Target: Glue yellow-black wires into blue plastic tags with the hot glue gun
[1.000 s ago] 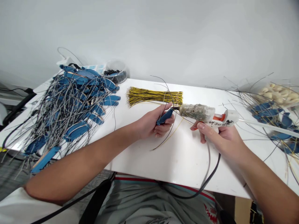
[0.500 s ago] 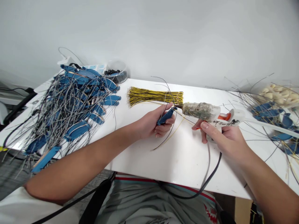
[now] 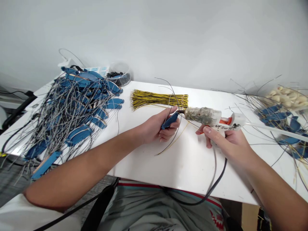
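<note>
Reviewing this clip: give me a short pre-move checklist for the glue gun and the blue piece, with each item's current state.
1. Left hand grips the small blue plastic piece: ok.
2. Right hand holds the white hot glue gun by its handle: ok.
3. Gun nozzle meets the blue piece's tip: ok, they appear to touch.
4. Thin black and yellow wires trailing from the piece lie clear of the nozzle: cannot tell.
5. Black power cord hangs off the white table's front edge, unsnagged: ok.
6. Glue flowing: cannot tell.
</note>
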